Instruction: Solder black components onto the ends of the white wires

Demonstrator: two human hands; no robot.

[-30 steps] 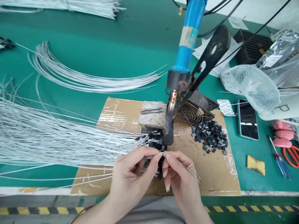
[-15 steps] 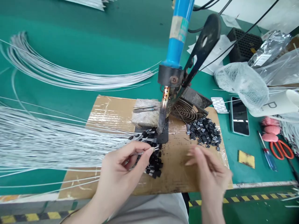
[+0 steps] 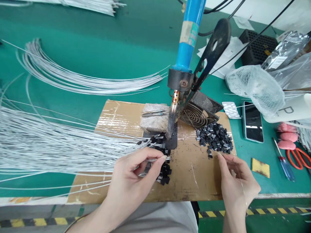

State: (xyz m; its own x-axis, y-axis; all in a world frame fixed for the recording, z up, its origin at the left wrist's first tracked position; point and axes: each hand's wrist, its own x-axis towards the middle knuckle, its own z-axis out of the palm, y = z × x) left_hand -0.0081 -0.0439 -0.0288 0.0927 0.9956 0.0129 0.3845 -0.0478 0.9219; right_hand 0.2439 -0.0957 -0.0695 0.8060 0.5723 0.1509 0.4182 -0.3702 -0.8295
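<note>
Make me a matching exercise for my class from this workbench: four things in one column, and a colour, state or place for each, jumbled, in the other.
1. Soldering iron
2. Scissors
3. Phone
4. Loose black parts

A. Heaped on the cardboard
B. Orange-red handles
C. Blue handle
D. Screen facing up

Right pairs: 1-C, 2-B, 3-D, 4-A

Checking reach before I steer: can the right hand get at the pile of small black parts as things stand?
Likely yes. The right hand is close to the near side of the pile of small black parts; nothing visible stands between them. The fan sits behind.
</note>
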